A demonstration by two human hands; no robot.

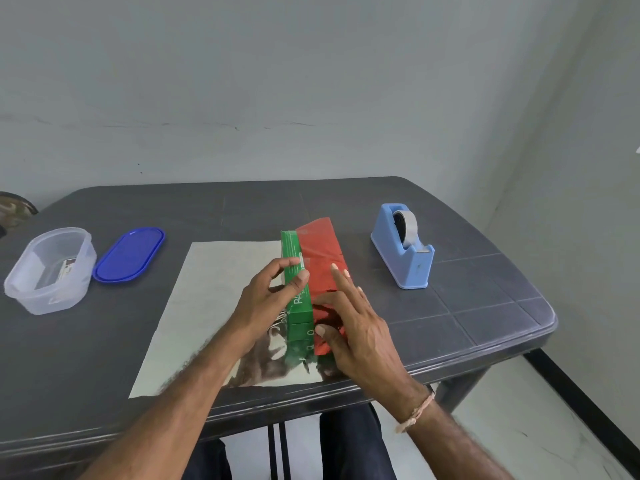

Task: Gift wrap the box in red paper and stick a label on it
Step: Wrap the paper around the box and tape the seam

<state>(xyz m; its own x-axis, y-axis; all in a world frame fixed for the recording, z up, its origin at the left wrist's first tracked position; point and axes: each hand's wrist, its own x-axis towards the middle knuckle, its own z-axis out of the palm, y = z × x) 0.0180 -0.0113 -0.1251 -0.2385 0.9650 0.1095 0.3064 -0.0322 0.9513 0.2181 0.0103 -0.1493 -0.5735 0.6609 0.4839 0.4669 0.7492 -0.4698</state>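
Head view: at frame centre the green box (pixel 291 249) stands on edge on the red wrapping paper (pixel 320 247), whose silvery underside spreads left over the dark table (pixel 467 289). The left hand (pixel 266 299) grips the box's upper edge. The right hand (pixel 356 327), fingers straight, presses the red flap against the box's right side.

The green box (pixel 291 251) carries large white lettering on its side face reading "RA", the remainder covered by the left hand (pixel 266 299); a fine line of white print along its upper edge and a small mark on the red paper (pixel 320 258) are too small to read.
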